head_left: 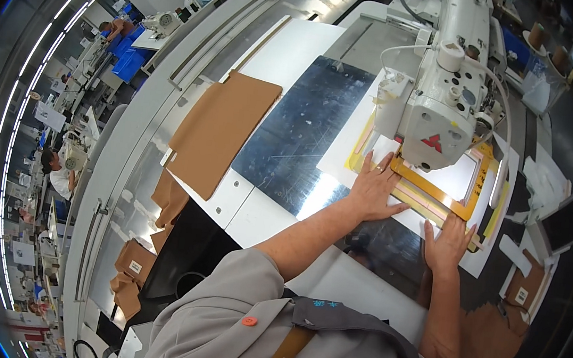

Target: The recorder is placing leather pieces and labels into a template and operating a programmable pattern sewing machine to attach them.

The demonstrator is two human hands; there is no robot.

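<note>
My left hand lies flat with its fingers spread, its tips at the near left corner of a yellow clamp frame. The frame sits under the head of a large white industrial sewing machine. Below it is a flat template with yellow taped edges, resting on a white sheet. My right hand is open too, fingers stretched forward to touch the frame's near right edge. Neither hand grips anything. The needle area is hidden behind the machine head.
Left of the machine lies a stack of brown panels on a white board, beside a shiny metal plate. Brown pieces sit farther left. At right are a small screen and a brown piece. Other people work at machines far left.
</note>
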